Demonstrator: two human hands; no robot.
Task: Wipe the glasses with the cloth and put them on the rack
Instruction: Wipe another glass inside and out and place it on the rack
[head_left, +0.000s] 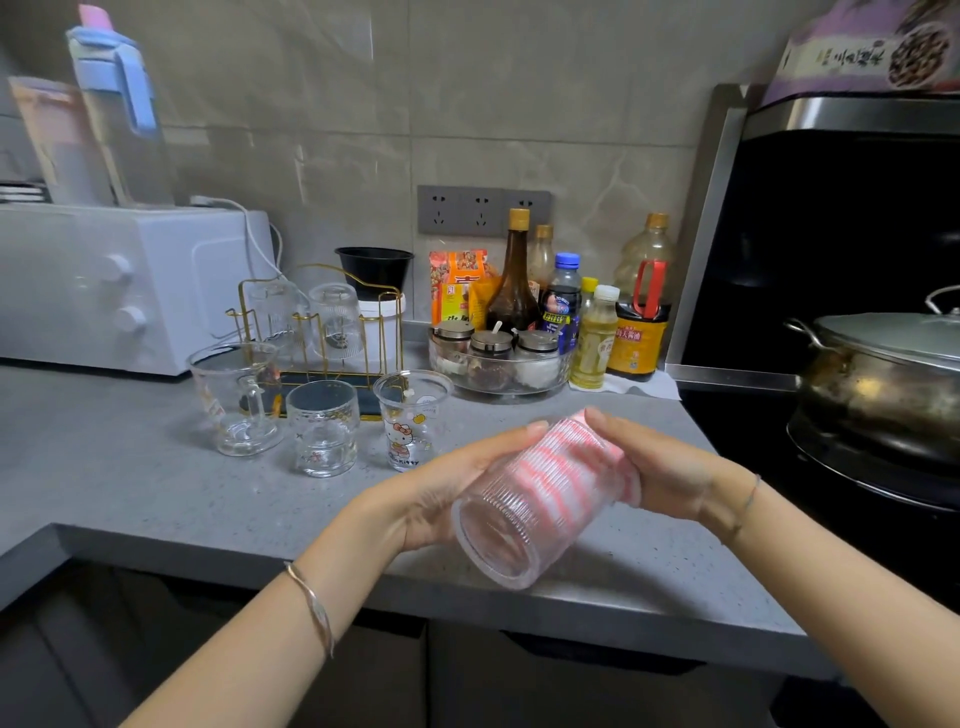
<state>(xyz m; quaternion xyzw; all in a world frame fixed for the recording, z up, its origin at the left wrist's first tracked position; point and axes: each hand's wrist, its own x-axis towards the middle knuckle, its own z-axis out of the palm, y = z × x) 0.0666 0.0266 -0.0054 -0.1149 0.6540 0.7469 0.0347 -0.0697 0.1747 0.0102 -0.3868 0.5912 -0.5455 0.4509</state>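
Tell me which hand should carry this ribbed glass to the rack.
Left, likely. The left hand holds the ribbed glass, and the rack stands on that side; the right hand holds the cloth.

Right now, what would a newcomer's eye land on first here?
A ribbed glass stuffed with a pink-striped cloth, held tilted between the left hand and right hand at front centre. Behind it to the left, a gold rack carries two upturned glasses, with three more glasses standing on the grey counter before it.
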